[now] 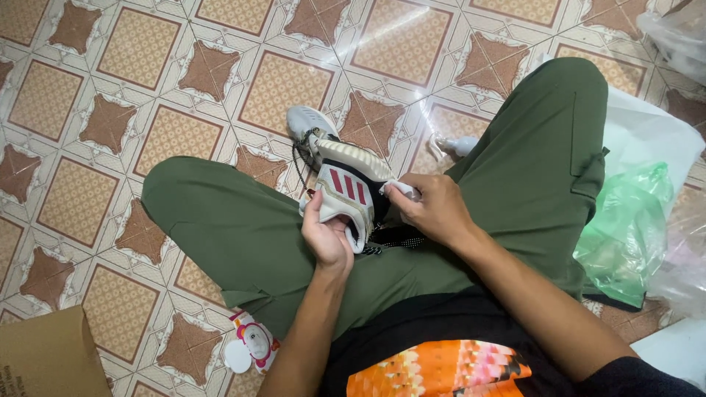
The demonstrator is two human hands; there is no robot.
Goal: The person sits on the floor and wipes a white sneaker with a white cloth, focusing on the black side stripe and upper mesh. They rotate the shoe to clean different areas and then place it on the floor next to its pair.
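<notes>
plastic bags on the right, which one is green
The crumpled translucent green bag, lying against the person's olive trouser leg. The bag behind it is white, and the one in the top corner is clear.

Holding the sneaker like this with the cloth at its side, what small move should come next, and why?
Probably a short wipe along the side of the sneaker. The left hand grips it from below over the lap, red-striped side up, and the right hand presses a small white cloth against its side, so the cloth is already in contact.
</notes>
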